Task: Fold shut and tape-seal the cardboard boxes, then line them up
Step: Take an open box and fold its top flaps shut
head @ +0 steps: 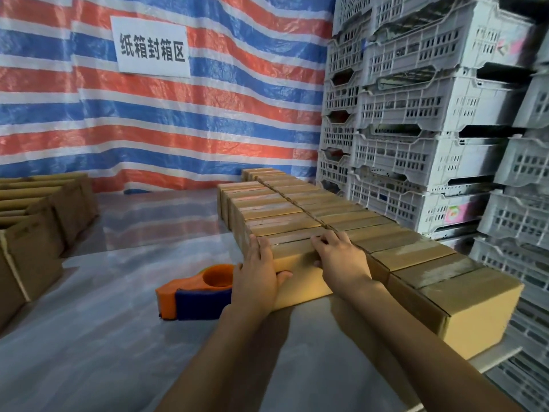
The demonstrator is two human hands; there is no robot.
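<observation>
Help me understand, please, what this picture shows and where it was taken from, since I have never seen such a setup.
There is no machine: a camera worn on a person's head looks forward and down at their two bare hands. The left grip holds the left end of a closed cardboard box; the right grip holds its top near the right end. The box stands on the table at the near end of a row of sealed boxes. An orange and blue tape dispenser lies beside it. Open boxes wait at the left; white crates are stacked at the right.
</observation>
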